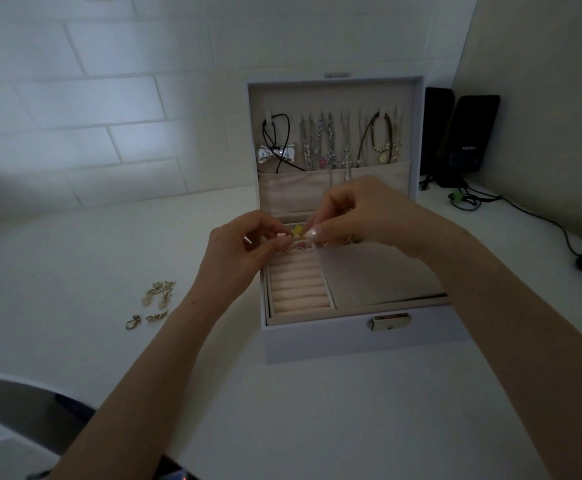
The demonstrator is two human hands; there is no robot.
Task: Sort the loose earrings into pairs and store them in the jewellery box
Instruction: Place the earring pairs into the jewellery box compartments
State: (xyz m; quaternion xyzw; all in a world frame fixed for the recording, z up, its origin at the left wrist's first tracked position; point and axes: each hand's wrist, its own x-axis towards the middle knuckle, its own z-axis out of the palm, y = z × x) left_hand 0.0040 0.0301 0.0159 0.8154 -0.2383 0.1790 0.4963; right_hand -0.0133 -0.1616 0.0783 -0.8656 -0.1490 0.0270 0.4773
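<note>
Both hands, left [244, 244] and right [362, 216], pinch one small yellow earring [296, 233] above the open jewellery box [362, 337]; loose gold earrings [154, 303] lie left of it on the bench [75, 271].

Open white jewellery box [359, 341], gold loose earrings [154, 303] left on table, yellow earring [296, 232] above box

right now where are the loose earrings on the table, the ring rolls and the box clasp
loose earrings [154, 304], head view, middle of the gold cluster
ring rolls [296, 289], head view, a middle roll
box clasp [390, 321], head view, metal plate
</note>
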